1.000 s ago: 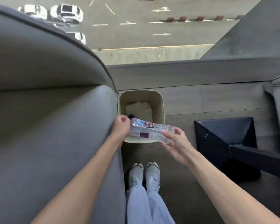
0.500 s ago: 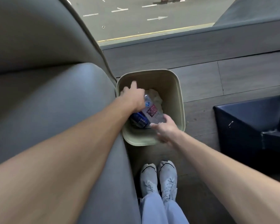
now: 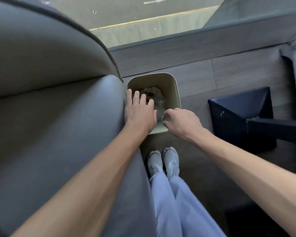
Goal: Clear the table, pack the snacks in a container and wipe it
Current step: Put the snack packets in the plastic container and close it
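Note:
A beige waste bin (image 3: 177, 93) stands on the wood floor between the grey sofa and a dark table base. Inside it lies a crumpled clear plastic bottle (image 3: 158, 102) on top of pale crumpled paper. My left hand (image 3: 140, 113) hovers over the bin's left side, palm down, fingers spread, holding nothing. My right hand (image 3: 183, 122) is over the bin's near right corner, its fingers loosely curled and apart, with nothing in them.
A large grey sofa (image 3: 58, 134) fills the left side, touching the bin. A dark blue table base (image 3: 237, 113) stands to the right. My shoes (image 3: 162, 161) are just in front of the bin. A low sill and window lie beyond.
Both hands held the clear bottle above the bin, then pushed it down inside. Now the bottle lies in the bin and both hands have let go.

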